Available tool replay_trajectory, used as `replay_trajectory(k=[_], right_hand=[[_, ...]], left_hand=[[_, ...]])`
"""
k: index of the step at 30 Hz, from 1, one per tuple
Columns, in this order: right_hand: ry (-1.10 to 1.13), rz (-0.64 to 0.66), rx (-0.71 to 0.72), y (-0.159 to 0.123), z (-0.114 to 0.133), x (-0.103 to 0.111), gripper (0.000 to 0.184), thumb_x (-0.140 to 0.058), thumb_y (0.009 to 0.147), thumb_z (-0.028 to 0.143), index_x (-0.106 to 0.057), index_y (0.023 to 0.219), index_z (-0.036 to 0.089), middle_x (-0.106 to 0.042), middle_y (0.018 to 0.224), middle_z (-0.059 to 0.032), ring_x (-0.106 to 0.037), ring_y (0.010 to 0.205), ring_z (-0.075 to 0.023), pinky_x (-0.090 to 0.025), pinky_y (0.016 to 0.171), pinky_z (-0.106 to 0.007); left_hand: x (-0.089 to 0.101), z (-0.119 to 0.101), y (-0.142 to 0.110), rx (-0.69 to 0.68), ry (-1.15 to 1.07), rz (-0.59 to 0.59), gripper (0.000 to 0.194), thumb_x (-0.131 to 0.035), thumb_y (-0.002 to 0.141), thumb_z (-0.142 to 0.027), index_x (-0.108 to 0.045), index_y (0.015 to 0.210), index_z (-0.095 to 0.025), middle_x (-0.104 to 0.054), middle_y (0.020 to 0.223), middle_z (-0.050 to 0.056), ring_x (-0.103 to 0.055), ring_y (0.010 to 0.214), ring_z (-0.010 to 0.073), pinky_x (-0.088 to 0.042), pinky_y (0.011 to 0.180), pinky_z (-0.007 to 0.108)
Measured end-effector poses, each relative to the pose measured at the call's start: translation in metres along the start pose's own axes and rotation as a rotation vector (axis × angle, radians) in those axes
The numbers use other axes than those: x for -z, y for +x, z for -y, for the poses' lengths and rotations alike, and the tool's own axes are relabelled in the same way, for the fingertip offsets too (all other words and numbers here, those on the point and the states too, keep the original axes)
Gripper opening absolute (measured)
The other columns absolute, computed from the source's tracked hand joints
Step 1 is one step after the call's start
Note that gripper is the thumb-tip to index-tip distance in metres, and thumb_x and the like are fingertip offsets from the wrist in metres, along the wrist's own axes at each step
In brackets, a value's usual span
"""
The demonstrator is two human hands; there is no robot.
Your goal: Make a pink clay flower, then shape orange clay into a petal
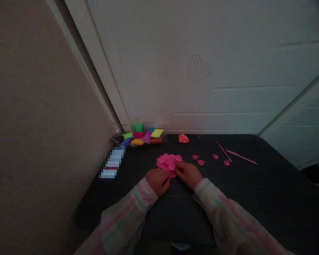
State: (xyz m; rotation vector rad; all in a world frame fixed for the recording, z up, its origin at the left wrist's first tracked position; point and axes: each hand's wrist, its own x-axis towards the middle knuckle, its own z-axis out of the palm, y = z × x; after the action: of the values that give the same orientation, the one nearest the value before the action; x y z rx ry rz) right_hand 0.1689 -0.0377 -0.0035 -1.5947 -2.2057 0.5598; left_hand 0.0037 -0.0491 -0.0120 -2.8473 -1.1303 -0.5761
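Note:
A bright pink clay petal cluster (167,159), made of several small rounded discs, lies on the dark table between my hands. My left hand (157,180) is closed at its near left edge, with the fingertips against the clay. On the right side, my right hand (189,174) pinches the edge of the same cluster between thumb and fingers. The fingertips of both hands are partly hidden. Right of the cluster lie several loose pink clay pieces, among them a small flat piece (195,157) with a thin tail and a rounder one (215,156).
A bag of colourful clay packets (143,136) lies at the back left, by the wall. Near it is a blurred white strip (113,163). An orange clay lump (183,138) sits at the back; a pink stick (223,151) and a pink modelling tool (241,157) lie right.

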Motion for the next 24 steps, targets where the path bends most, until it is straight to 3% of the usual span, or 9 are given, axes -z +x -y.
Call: replay_trajectory(k=[7, 16, 21, 24], right_hand=[[0.168, -0.045, 0.016, 0.0018, -0.0030, 0.0009, 0.022, -0.043, 0.072, 0.020, -0.061, 0.085, 0.019, -0.064, 0.079, -0.0035, -0.056, 0.068, -0.0133, -0.039, 0.062, -0.022], [0.298, -0.102, 0.048, 0.0008, -0.0064, 0.0003, 0.022, -0.039, 0.074, 0.022, -0.060, 0.075, 0.016, -0.061, 0.066, -0.0027, -0.053, 0.058, -0.0134, -0.039, 0.054, -0.024], [0.306, -0.182, 0.052, -0.0022, -0.0078, -0.0008, 0.022, -0.038, 0.074, 0.025, -0.058, 0.071, 0.016, -0.057, 0.057, -0.0007, -0.052, 0.053, -0.0134, -0.038, 0.050, -0.024], [0.288, -0.314, 0.034, -0.0060, -0.0096, 0.0040, 0.023, -0.036, 0.075, 0.028, -0.056, 0.071, 0.019, -0.058, 0.058, -0.0008, -0.052, 0.052, -0.0141, -0.039, 0.049, -0.025]], left_hand=[[0.0011, -0.0013, 0.0021, -0.007, 0.028, -0.019, 0.020, -0.040, 0.072, -0.023, -0.057, 0.079, -0.017, -0.058, 0.066, 0.004, -0.052, 0.060, 0.0135, -0.040, 0.053, 0.025], [-0.0026, 0.0001, 0.0017, 0.074, 0.004, 0.044, 0.017, -0.041, 0.070, -0.022, -0.056, 0.075, -0.018, -0.058, 0.066, 0.003, -0.053, 0.062, 0.0146, -0.041, 0.055, 0.027], [-0.0014, -0.0008, -0.0016, 0.098, -0.034, -0.070, 0.017, -0.040, 0.068, -0.020, -0.056, 0.073, -0.018, -0.057, 0.064, 0.003, -0.052, 0.062, 0.0143, -0.040, 0.053, 0.026], [0.0002, -0.0018, -0.0017, 0.145, -0.008, -0.142, 0.016, -0.039, 0.068, -0.017, -0.054, 0.063, -0.017, -0.055, 0.062, 0.004, -0.051, 0.061, 0.0144, -0.040, 0.053, 0.026]])
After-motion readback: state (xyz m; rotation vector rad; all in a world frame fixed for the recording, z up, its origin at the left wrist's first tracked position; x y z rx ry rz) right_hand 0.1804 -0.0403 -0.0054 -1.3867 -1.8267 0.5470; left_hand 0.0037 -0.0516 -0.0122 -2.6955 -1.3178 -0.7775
